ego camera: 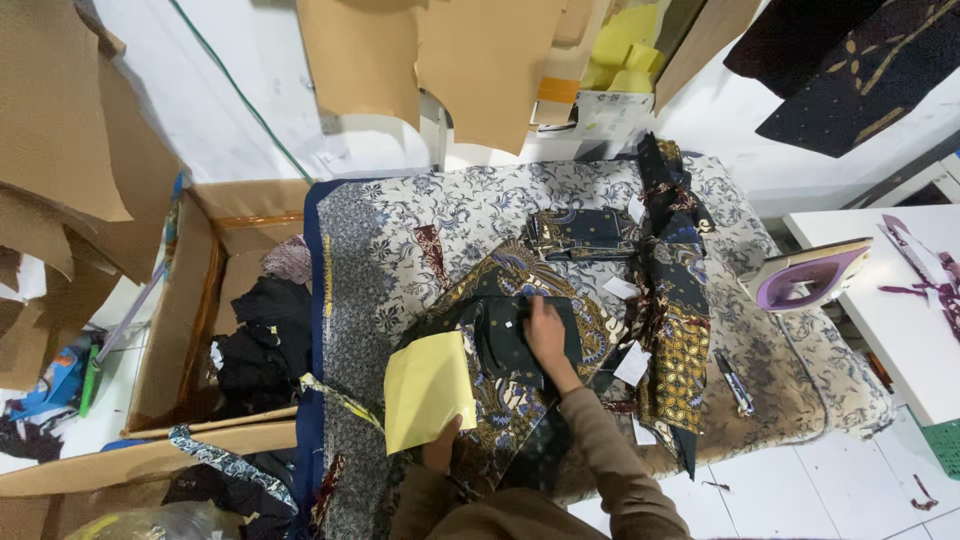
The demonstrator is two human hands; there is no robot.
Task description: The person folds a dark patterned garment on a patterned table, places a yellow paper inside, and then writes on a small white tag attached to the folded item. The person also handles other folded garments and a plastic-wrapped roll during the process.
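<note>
**Smoothing a dark cloth piece on the padded table**

From the head view we see our right hand [545, 328] lying flat, fingers spread and closed on nothing, pressed on a dark cloth piece [505, 335]. That piece rests on a brown-and-gold patterned fabric [520, 270] spread over the padded table [400, 225]. Our left hand [440, 445] sits low near the table's front edge, fingers pinched on the bottom of a yellow paper pattern [425, 390], which tilts up just left of the dark piece (its upper edge touches or overlaps the dark cloth; we cannot tell which).

We judge the step in hand to be flattening and positioning the dark piece while the yellow pattern waits alongside. The next move, as we read it, calls for keeping the cloth still under the right palm and bringing the pattern squarely over it without wrinkling either layer.

Around this, a heap of patterned cloth strips [670, 300] runs down the right of the table, with white paper tags among it. A purple iron [810, 275] stands on the white side table [900, 330], well apart. A cardboard box [190, 300] of dark scraps sits to the left.
</note>
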